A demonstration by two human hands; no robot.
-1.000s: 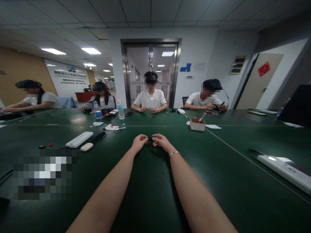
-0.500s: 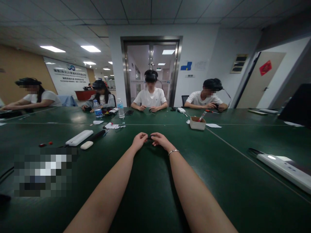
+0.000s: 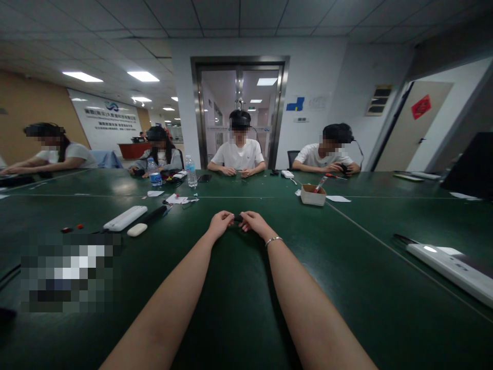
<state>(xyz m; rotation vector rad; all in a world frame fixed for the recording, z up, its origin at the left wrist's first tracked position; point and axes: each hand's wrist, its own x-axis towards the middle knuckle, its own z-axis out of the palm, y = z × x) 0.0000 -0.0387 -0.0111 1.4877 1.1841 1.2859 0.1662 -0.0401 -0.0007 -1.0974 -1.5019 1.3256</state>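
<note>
Between my two hands is a small dark object (image 3: 238, 218), mostly covered by fingers; its kind I cannot make out. My left hand (image 3: 222, 224) pinches its left end with thumb and fingertips. At its right end, my right hand (image 3: 253, 223) is closed on it the same way, with a silver bracelet (image 3: 274, 241) around the wrist. Both forearms reach forward over the green table (image 3: 239, 288), and the hands are just above or resting on its surface.
Left of my hands lie a white power bank-like block (image 3: 126, 218), a small white case (image 3: 137, 230) and a dark-handled tool (image 3: 156, 215). A small box (image 3: 313, 196) stands ahead right. Water bottles (image 3: 190, 172) and several seated people are across the table. A white device (image 3: 450, 270) lies at right.
Slightly more of the dark object shows between my fingertips. My hands otherwise hold nearly the same place, and the view has shifted a little.
</note>
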